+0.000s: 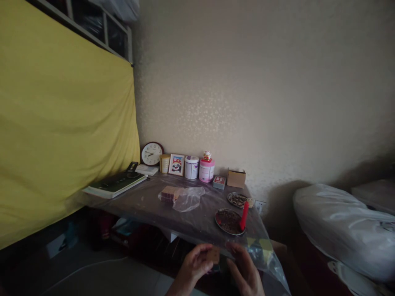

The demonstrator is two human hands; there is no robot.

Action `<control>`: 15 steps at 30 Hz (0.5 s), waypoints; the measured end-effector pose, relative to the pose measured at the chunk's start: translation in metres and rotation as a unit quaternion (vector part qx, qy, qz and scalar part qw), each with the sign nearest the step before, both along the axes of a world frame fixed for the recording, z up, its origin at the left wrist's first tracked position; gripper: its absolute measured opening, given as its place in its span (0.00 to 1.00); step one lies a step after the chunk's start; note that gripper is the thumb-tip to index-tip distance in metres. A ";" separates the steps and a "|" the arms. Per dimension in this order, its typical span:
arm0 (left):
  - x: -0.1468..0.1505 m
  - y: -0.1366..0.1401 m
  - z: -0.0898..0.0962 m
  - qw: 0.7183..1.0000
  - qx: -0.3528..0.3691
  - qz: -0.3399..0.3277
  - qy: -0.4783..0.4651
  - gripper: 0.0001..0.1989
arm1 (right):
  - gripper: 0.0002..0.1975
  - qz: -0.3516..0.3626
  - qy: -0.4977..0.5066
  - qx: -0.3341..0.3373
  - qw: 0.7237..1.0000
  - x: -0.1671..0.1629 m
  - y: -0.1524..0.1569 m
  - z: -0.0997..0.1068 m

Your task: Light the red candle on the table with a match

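My left hand [194, 263]: fingers pinched on a small tan card [213, 255], at the table's [148, 203] near edge.
My right hand [243, 269]: fingers curled beside the card; grip unclear.
Writing: none readable.

- A table [148, 203] under clear plastic sheeting stands against the wall.
- Along its back: a clock [151, 153], a framed panda picture [176, 165], two tins, a cardboard box [236, 178].
- Nearer the front: a plastic bag [187, 198], two round dishes, a red candle [244, 215].
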State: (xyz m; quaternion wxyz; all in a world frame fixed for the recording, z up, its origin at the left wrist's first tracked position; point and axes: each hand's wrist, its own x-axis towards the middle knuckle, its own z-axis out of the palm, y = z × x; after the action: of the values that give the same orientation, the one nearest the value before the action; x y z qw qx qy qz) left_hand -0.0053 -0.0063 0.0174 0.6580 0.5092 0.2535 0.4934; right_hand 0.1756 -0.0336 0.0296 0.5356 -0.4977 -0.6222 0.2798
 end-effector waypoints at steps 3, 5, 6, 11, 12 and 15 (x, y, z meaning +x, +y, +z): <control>0.002 0.003 -0.004 1.000 -0.014 0.013 -0.012 0.23 | 0.18 -0.002 0.091 0.007 0.996 0.007 0.008 -0.008; 0.002 0.004 -0.005 0.999 -0.017 0.019 -0.020 0.22 | 0.16 -0.020 0.118 0.020 0.993 0.010 0.013 -0.012; 0.003 0.004 -0.006 0.999 -0.015 0.022 -0.024 0.22 | 0.16 -0.030 0.127 0.026 0.991 0.011 0.015 -0.014; 0.004 0.006 -0.010 0.999 -0.006 0.024 -0.041 0.20 | 0.14 -0.030 0.157 -0.001 0.987 0.011 0.013 -0.012; 0.004 0.006 -0.011 0.999 -0.008 0.026 -0.042 0.20 | 0.14 -0.028 0.157 -0.008 0.987 0.011 0.012 -0.010; 0.005 0.005 -0.010 0.999 -0.012 0.027 -0.046 0.19 | 0.15 -0.026 0.142 -0.009 0.990 0.010 0.011 -0.008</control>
State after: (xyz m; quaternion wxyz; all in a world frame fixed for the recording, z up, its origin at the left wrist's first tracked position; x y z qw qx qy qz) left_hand 0.0001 -0.0014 0.0071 0.6615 0.4715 0.2425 0.5305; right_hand 0.1859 -0.0227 0.0214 0.6207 -0.4741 -0.5243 0.3392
